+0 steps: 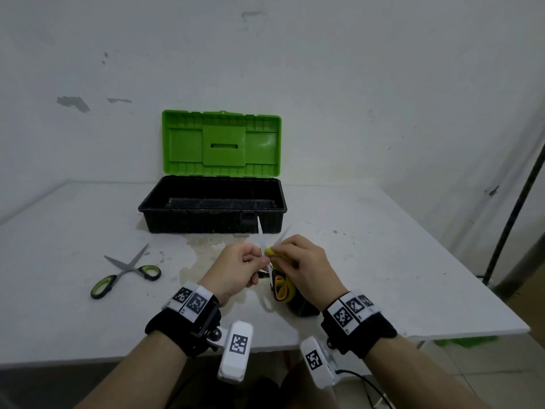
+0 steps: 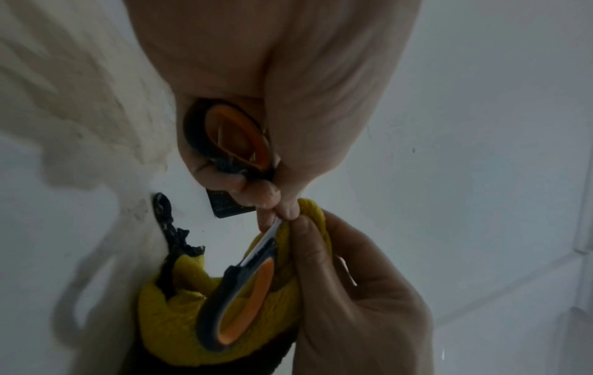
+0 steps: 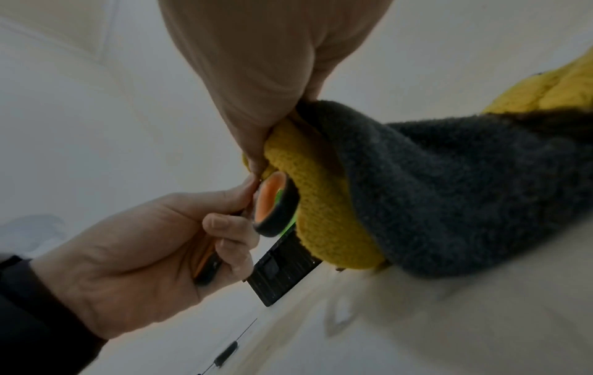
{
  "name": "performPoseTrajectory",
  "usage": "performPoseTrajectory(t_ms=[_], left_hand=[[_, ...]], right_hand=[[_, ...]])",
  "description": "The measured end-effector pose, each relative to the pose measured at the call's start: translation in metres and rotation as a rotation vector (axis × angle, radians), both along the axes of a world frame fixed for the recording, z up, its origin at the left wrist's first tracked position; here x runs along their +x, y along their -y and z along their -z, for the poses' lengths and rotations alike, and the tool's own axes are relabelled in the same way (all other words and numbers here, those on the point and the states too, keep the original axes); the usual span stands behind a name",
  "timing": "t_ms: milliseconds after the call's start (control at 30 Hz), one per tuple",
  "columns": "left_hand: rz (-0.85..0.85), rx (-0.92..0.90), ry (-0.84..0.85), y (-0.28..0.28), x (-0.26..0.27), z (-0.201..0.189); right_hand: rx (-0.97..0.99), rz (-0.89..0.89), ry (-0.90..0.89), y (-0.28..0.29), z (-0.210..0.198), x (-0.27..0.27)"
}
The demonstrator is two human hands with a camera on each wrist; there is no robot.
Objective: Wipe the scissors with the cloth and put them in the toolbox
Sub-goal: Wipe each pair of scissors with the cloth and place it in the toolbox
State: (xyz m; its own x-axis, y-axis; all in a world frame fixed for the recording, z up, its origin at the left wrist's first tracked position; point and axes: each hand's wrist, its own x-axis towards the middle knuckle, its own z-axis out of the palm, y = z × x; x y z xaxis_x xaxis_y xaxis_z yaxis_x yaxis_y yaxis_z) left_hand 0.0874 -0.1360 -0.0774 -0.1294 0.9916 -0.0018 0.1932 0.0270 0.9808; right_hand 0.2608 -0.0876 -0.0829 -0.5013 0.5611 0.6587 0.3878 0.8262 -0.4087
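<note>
Both hands are held above the middle of the table (image 1: 383, 261), a little toward its near edge. The left hand (image 1: 236, 268) has its fingers curled around one handle of the orange-handled scissors (image 2: 239, 302); in the left wrist view this handle loop sits inside the closed fingers, and the thumb and forefinger pinch the blade near the pivot. The scissors are spread open, with the two blades pointing away from the person toward the toolbox (image 1: 212, 212).

The right hand (image 1: 306, 267) is closed on the cloth (image 3: 417, 190), which is yellow on one side and dark grey on the other. Its fingertips press a yellow fold of the cloth against one blade, close to the pivot. The other part of the cloth hangs below the hand, and the second handle of the scissors lies against it.

The toolbox stands at the far edge of the table, near the wall. It has a black body, and its green lid is open and upright. How the inside is divided cannot be told.

A second pair of scissors (image 1: 126, 271), with green and black handles, lies flat on the table toward the left side, well apart from the hands. Its blades are open a little.
</note>
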Motion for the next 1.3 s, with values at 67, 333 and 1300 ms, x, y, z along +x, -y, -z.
performPoseTrajectory(t_ms=[67,333,1300], left_hand=[[0.001,-0.005,0.009,0.000,0.000,0.001],[0.009,-0.038,-0.006,0.000,-0.005,-0.004],[0.028,0.092,-0.531,-0.001,-0.019,-0.005]], right_hand=[[0.029,-0.032,0.018,0.001,0.003,0.000],[0.052,0.136,-0.012,-0.012,-0.004,-0.001],[-0.132,0.227,0.042,-0.005,-0.006,-0.009]])
